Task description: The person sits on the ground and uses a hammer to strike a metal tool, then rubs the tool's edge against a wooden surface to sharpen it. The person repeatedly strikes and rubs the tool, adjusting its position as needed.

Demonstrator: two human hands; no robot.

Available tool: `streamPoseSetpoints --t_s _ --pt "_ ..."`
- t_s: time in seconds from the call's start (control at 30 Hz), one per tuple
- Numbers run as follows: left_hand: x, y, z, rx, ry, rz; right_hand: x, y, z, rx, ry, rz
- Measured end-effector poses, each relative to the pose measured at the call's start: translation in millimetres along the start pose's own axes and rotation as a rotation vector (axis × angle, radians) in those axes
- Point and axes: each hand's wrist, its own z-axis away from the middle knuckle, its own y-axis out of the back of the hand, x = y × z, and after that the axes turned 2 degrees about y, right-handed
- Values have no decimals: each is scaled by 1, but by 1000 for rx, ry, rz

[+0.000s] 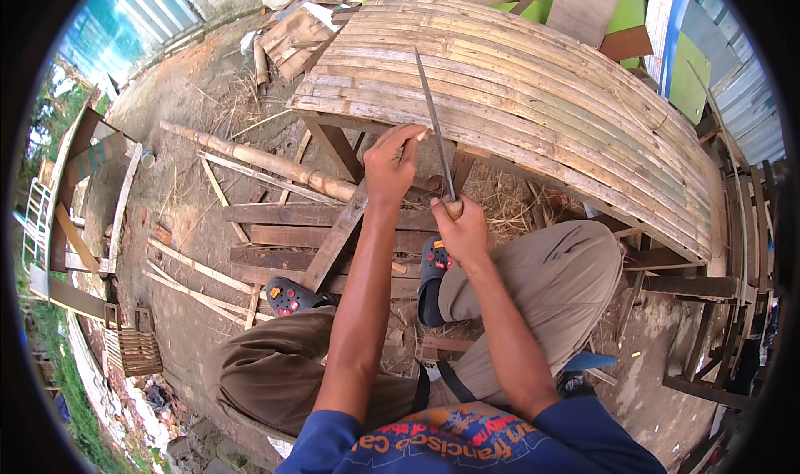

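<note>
Right hand (463, 230) wrapped round the handle (454, 209), apparently keeping the long blade (432, 111) pointed away from the body; left hand (392, 161) curled, pinching a small pale scrap (425, 135) beside it

One knife (434, 119), two hands (463, 228)
One counter (517, 99), one long pole (258, 160) near the counter's left corner, two clogs (293, 298), two trouser legs (550, 278).
</note>
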Motion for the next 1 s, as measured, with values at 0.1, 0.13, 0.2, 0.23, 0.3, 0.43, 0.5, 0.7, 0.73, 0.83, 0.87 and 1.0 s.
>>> streamPoseSetpoints --t_s 0.1,0.13,0.2,0.23,0.3,0.43,0.5,0.7,0.73,0.83,0.87,1.0 --pt "0 2 -2 -14 -12 -13 -1 3 3 26 23 -77" --pt "0 3 -2 -21 -20 -16 -4 5 2 44 74 -81" --pt "-2 3 -2 -17 -11 -18 -13 9 1 48 106 -88" --pt "-3 3 -2 -15 -7 -18 -13 7 3 35 75 -22" --pt "-4 2 -2 0 -4 -13 -13 5 6 15 23 111" --pt "-3 0 -3 -7 -41 3 -3 5 10 99 27 -83" --pt "-1 1 -3 -11 -29 -14 1 6 9 90 46 -56" --pt "-1 2 -4 -4 -38 -20 5 2 14 6 3 23" --pt "1 1 -4 -6 -51 -24 8 1 11 11 20 19" --pt "-4 3 -2 3 27 27 7 0 15 40 21 24" --pt "-5 3 -2 7 11 16 6 0 16 50 14 28" --pt "-5 2 -2 24 -38 -31 1 1 16 77 43 27"
